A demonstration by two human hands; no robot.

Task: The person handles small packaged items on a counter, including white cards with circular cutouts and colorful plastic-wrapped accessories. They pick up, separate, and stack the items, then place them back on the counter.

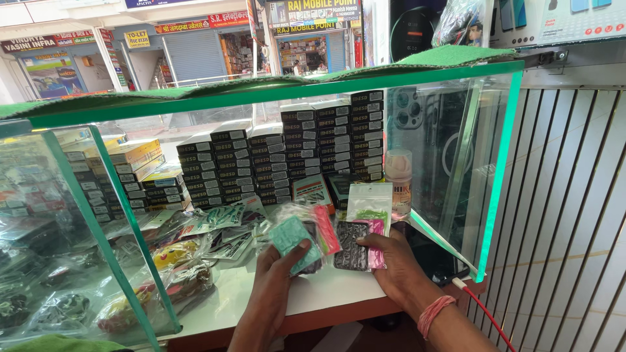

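Two plastic packets (306,238) fanned between left-hand fingers (297,251).

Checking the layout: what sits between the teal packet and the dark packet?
In the head view, a pink packet stands between the teal packet and dark packet.

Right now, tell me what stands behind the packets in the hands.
Behind the packets stand stacked black boxes and a pale bottle; the boxes' lower rows are partly covered.
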